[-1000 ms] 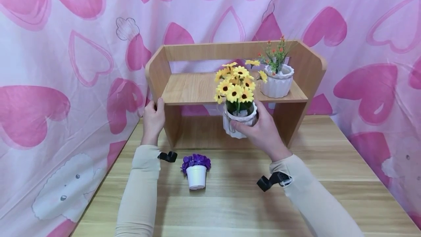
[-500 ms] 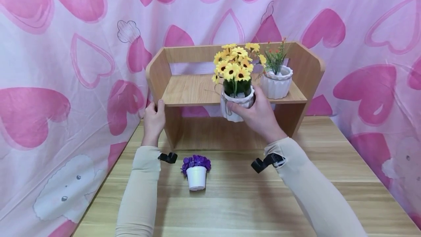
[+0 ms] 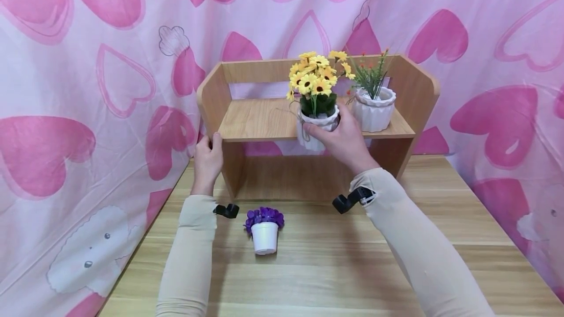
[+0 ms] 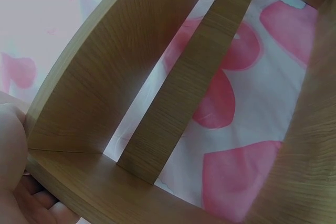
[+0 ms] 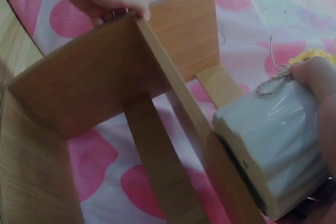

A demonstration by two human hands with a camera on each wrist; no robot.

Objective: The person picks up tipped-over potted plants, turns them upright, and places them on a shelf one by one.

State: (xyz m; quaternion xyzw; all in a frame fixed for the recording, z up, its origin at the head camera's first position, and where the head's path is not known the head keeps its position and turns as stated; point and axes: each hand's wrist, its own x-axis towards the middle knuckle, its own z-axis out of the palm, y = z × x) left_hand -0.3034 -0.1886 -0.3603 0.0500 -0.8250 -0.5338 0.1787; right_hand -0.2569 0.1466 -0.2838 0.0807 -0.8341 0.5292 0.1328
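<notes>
My right hand (image 3: 341, 136) grips a white ribbed flower pot (image 5: 278, 140) with yellow daisy-like flowers (image 3: 315, 77) and a twine bow. In the right wrist view the pot is tilted in the picture, its base close to the front edge of the upper shelf board; whether they touch I cannot tell. My left hand (image 3: 208, 160) holds the left side panel of the wooden shelf (image 3: 257, 119), thumb in front at upper-board height and fingers curled behind the edge. In the left wrist view that hand shows only partly, at the lower left.
A second white pot (image 3: 374, 111) with green sprigs and small red flowers stands on the upper board's right end. On the table (image 3: 317, 268), in front of the shelf, is a small white pot (image 3: 265, 238) with purple flowers. A heart-patterned curtain (image 3: 119, 82) hangs behind and at the sides.
My right hand has raised the daisy pot from below the upper board's front edge up to that board's height. My left hand has kept its place on the side panel.
</notes>
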